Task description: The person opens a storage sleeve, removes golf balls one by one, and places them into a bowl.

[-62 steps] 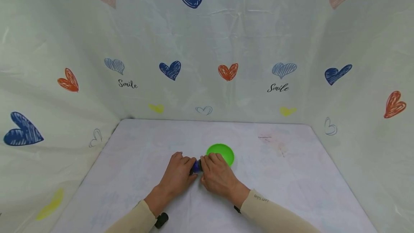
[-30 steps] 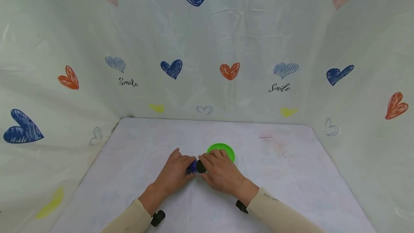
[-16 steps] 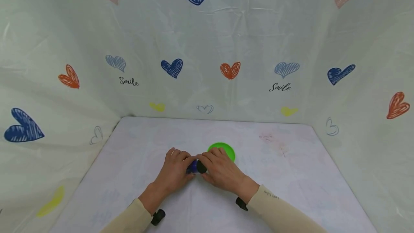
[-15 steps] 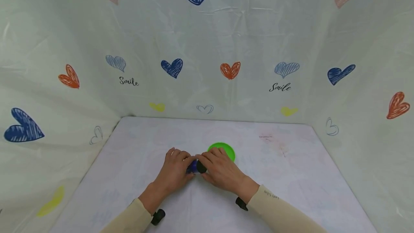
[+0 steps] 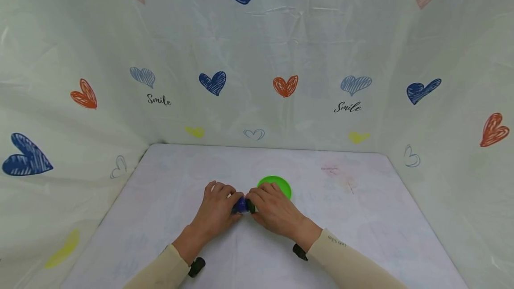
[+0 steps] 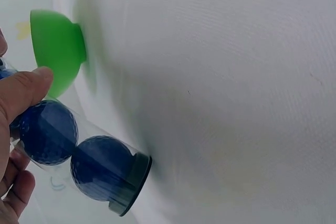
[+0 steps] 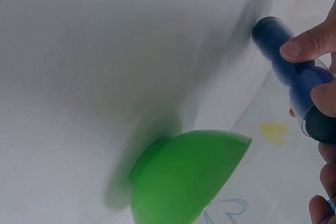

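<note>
A clear tube of blue golf balls is held between both hands, roughly sideways above the table. My left hand grips its body, thumb along one side. The fingers of my right hand pinch the black cap at the right end. A second dark cap closes the opposite end. Whether the right cap is loose from the tube I cannot tell. Just behind my right hand is a green bowl, partly covered by that hand in the head view; its inside is mostly hidden.
A white cloth covers the table, with faint reddish marks at the back right. Pale curtains printed with hearts enclose the back and both sides. Dark wrist cameras sit under both forearms.
The black cap, whose round face showed in the head view half a second ago, now appears more edge-on. Over two seconds my left hand has shifted slightly left. The bowl stays put.
</note>
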